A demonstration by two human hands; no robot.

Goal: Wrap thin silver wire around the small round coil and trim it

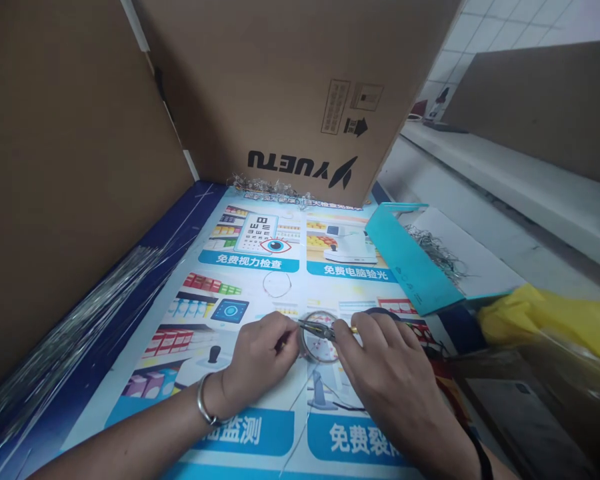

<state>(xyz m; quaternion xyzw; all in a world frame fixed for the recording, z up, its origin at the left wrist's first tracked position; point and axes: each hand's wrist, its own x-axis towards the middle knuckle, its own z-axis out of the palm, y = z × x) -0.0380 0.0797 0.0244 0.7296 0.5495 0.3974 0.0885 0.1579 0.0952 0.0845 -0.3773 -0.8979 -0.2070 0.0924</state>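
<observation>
My right hand (390, 367) is closed around a pair of pliers (320, 329) with dark narrow jaws and a yellowish part on the handle. The jaws point left and meet the fingertips of my left hand (265, 353), which is closed in a pinch. A thin wire (295, 437) trails down below the hands; it seems to come from the pinch, though its end there is too small to see. Under the plier tips sits a round clear dish (307, 350) with small reddish bits inside. A thin wire loop (277, 285) lies beyond my left hand.
A printed poster (253, 263) covers the table. Long straight wires (95, 300) lie at the left. A teal box (415, 260) holds a tangle of wire pieces (435, 250). More small wire pieces (275, 187) lie by the cardboard wall (280, 87). Yellow plastic (550, 320) is at the right.
</observation>
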